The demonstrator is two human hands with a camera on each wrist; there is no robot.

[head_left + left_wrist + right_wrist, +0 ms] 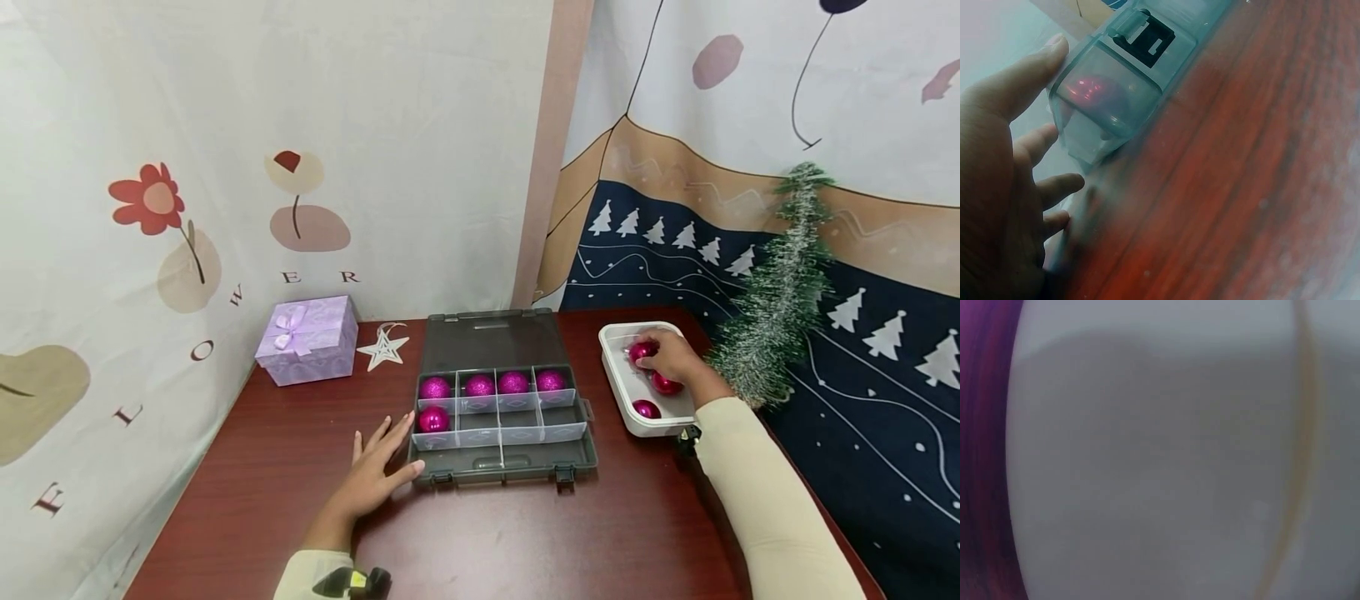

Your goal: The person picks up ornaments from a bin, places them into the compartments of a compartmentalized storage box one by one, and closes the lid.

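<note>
A dark see-through divider box (457, 460) lies with its lid (491, 343) folded back. Glittery magenta baubles (480, 385) fill the back row's compartments, and a shiny bauble (433, 419) sits in the middle row's left compartment. My left hand (371, 477), fingers straight and spread, touches the box's left side; the left wrist view shows its thumb (1041, 62) along the box edge. Over a white tray (628, 408), my right hand (675, 358) pinches a shiny magenta bauble (641, 353). Other baubles (646, 409) lie in the tray. The right wrist view shows only the blurred tray wall (1147, 456).
A lilac gift box (315, 354) with a bow stands at the back left, beside a white star ornament (385, 348). Behind the tray on the right rises a small tinsel tree (780, 292). Printed cloth hangs behind the reddish wooden table (487, 542).
</note>
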